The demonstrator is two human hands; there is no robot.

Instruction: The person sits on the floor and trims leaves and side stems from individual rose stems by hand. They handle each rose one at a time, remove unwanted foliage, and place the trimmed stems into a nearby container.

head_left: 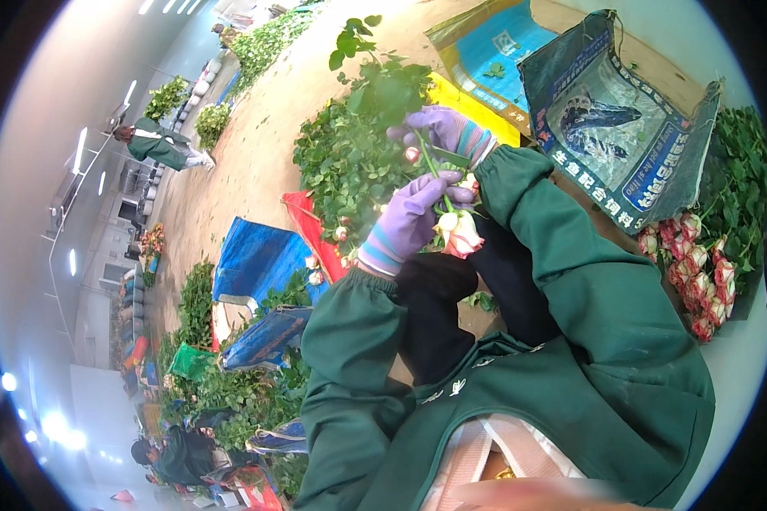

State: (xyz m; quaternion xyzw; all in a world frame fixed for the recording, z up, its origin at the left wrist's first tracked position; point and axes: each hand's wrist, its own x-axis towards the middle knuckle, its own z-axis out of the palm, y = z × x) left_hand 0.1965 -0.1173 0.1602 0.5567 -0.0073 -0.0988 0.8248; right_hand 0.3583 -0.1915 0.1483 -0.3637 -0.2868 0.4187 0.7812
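Note:
A pink-edged white rose (461, 235) hangs head down before me, its green stem running up between my gloved hands. Near the bloom, my left hand (415, 214), in a purple knit glove with striped cuff, is closed around the stem. Higher on the same stem is my right hand (444, 131), gloved alike, its fingers bent about the stem and leaves; its exact hold is partly hidden. A second rose bloom (470, 183) shows behind the left fingertips. A large heap of leafy rose stems (351, 153) lies just beyond my hands, with a few small blooms among the leaves.
Printed woven sacks, one dark (604, 128) and one blue and yellow (492, 51), lie at upper right. Bunched pink-and-white roses (697, 274) rest at far right. A blue tarp (262, 255) and more foliage are at left. One person (160, 145) walks in the background; another (182, 453) is at lower left.

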